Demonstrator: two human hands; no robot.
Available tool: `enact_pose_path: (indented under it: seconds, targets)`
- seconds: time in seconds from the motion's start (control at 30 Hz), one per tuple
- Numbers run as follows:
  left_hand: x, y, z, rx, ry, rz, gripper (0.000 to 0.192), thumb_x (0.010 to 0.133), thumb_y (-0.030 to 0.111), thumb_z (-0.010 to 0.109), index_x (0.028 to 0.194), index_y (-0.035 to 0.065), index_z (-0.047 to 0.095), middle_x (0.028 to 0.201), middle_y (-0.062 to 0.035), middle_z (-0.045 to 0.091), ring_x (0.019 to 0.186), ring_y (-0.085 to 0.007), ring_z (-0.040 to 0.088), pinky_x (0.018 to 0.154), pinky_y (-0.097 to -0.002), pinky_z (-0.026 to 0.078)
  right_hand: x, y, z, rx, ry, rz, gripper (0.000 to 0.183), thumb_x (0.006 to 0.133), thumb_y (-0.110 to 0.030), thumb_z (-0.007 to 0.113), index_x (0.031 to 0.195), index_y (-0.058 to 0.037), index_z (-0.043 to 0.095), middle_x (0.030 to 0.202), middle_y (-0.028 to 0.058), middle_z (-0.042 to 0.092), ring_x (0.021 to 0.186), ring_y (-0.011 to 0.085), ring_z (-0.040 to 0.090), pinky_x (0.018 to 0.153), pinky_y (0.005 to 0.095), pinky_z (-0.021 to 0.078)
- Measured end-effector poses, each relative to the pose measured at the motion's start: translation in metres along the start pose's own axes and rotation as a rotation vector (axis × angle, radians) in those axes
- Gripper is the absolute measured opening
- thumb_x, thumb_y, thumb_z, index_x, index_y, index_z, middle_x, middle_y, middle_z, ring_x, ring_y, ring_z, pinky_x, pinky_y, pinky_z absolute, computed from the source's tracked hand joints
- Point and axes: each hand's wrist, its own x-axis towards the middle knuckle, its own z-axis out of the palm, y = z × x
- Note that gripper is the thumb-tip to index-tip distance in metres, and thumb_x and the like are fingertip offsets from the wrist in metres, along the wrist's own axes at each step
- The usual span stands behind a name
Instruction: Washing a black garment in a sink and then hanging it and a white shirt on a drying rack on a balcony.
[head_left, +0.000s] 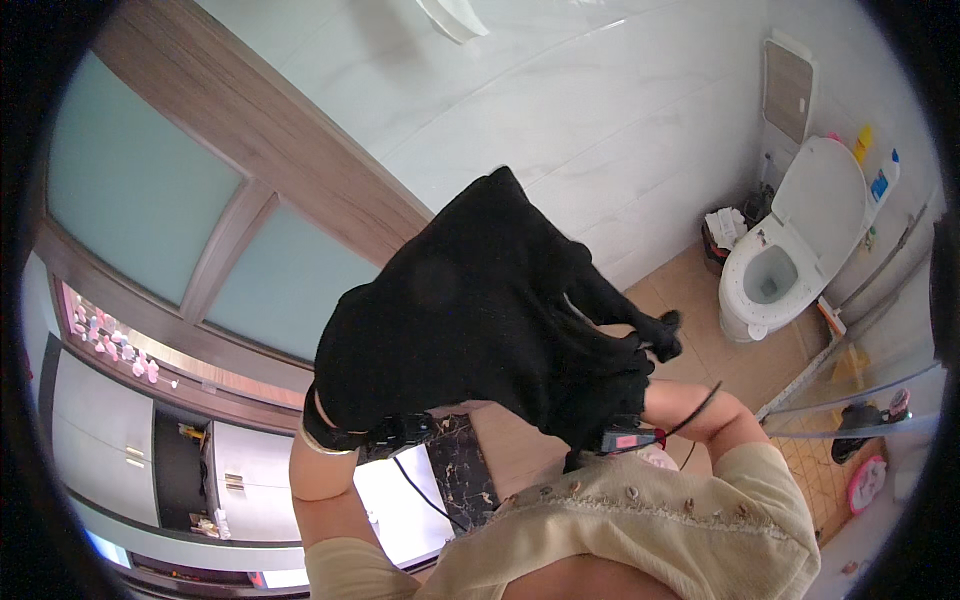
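A black cloth garment (465, 315) is spread between my raised forearms in the middle of the head view. Its fabric covers both my left hand and my right hand, so neither hand can be seen. One narrow end of the garment hangs out to the right above the tiled floor. A dark device with a strap and a cable (405, 433) sits at the forearm on the left side. Another device with a pink patch and a black cable (630, 440) is at the forearm on the right side.
A toilet (766, 279) with its lid up stands at the right, beside a waste bin (716, 251) holding paper. Bottles (885, 176) stand behind it. A frosted-glass door with a wooden frame (259, 202) is at the left, near white cabinets (255, 480). A pink basin (868, 484) lies at the lower right.
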Motion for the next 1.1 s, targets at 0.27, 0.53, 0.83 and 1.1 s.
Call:
enact_pose_path:
  seconds: [0.27, 0.53, 0.83, 1.1]
  targets:
    - [0.023, 0.004, 0.029, 0.347, -0.046, 0.342, 0.037, 0.078, 0.012, 0.054, 0.114, 0.0070, 0.048, 0.107, -0.0147, 0.052, 0.090, -0.0229, 0.053, 0.078, -0.0321, 0.043, -0.023, 0.039, -0.005, -0.012, 0.075, 0.157, 0.027, 0.073, -0.019, 0.050, 0.092, 0.0008, 0.054, 0.081, 0.0221, 0.056, 0.076, 0.0328, 0.054, 0.069, 0.0396, 0.0421]
    - [-0.013, -0.038, 0.040, 0.132, -0.074, 0.145, 0.037, 0.070, 0.009, 0.060, 0.106, 0.0052, 0.053, 0.110, -0.0099, 0.052, 0.098, -0.0255, 0.049, 0.086, -0.0308, 0.038, -0.105, 0.070, -0.045, -0.056, 0.364, 0.444, 0.028, 0.074, -0.019, 0.050, 0.093, 0.0007, 0.054, 0.082, 0.0220, 0.056, 0.077, 0.0326, 0.054, 0.070, 0.0394, 0.0421]
    - [-0.007, -0.003, 0.050, -0.063, -0.190, 0.132, 0.039, 0.075, 0.009, 0.057, 0.112, 0.0021, 0.047, 0.115, -0.0105, 0.049, 0.104, -0.0224, 0.046, 0.089, -0.0298, 0.035, -0.135, 0.081, -0.059, -0.103, 0.484, 0.574, 0.028, 0.074, -0.019, 0.050, 0.093, 0.0005, 0.054, 0.083, 0.0219, 0.056, 0.077, 0.0323, 0.054, 0.070, 0.0392, 0.0421]
    - [-0.008, 0.011, 0.033, 0.033, -0.163, 0.154, 0.039, 0.078, 0.008, 0.054, 0.115, -0.0001, 0.044, 0.117, -0.0099, 0.047, 0.106, -0.0197, 0.044, 0.090, -0.0297, 0.034, -0.123, 0.088, -0.052, -0.156, 0.424, 0.548, 0.028, 0.074, -0.019, 0.050, 0.093, 0.0004, 0.054, 0.083, 0.0218, 0.056, 0.078, 0.0321, 0.054, 0.070, 0.0390, 0.0421]
